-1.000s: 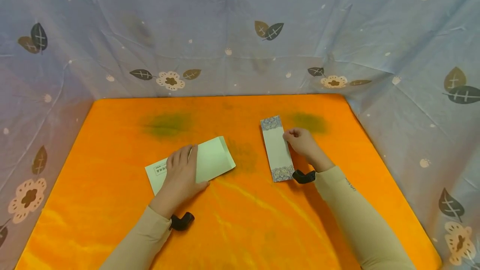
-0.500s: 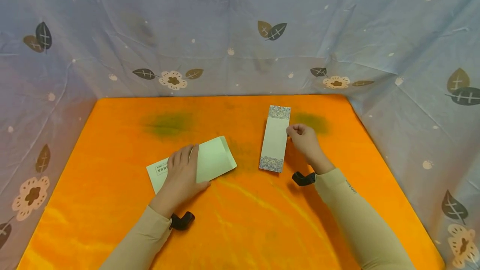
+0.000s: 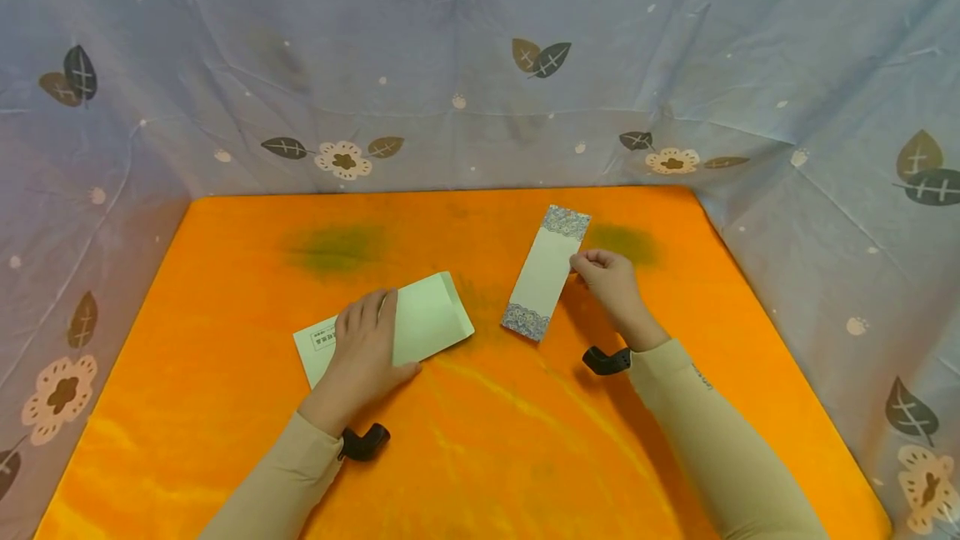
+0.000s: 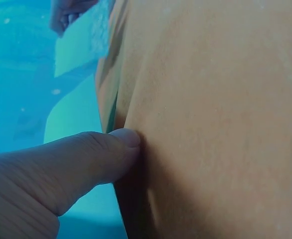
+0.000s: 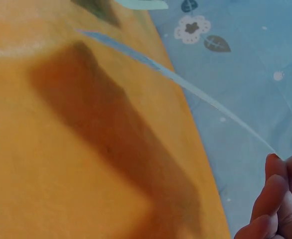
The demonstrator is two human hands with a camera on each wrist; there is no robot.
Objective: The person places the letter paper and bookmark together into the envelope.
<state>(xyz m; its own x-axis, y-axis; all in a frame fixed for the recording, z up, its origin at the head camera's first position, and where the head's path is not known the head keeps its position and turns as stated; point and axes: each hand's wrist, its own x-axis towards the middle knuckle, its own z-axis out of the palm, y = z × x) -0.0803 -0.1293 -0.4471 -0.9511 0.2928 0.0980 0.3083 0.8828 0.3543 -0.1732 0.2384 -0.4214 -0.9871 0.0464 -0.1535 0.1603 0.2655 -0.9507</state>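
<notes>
A pale green envelope (image 3: 427,317) with printed characters at one end lies aslant on the orange cloth, its flap end to the right. My left hand (image 3: 360,357) rests across it with outstretched fingers. The left thumb (image 4: 101,154) touches the cloth by the envelope's near edge. My right hand (image 3: 611,282) pinches a slim white paper card (image 3: 543,273) by its right long edge, between thumb and index finger. Blue lace patterns decorate both ends of the card. In the right wrist view the card (image 5: 186,84) appears nearly edge-on above the cloth, casting a shadow.
The orange cloth (image 3: 480,440) covers a flat surface. Behind it and at both sides hang bluish curtains (image 3: 450,65) printed with leaves and flowers. A black device (image 3: 365,442) sits at the left wrist and another black device (image 3: 606,361) at the right.
The card in my right hand has turned clockwise: its top now leans right, and its lower end has swung left towards the envelope. My left hand and the envelope stay put.
</notes>
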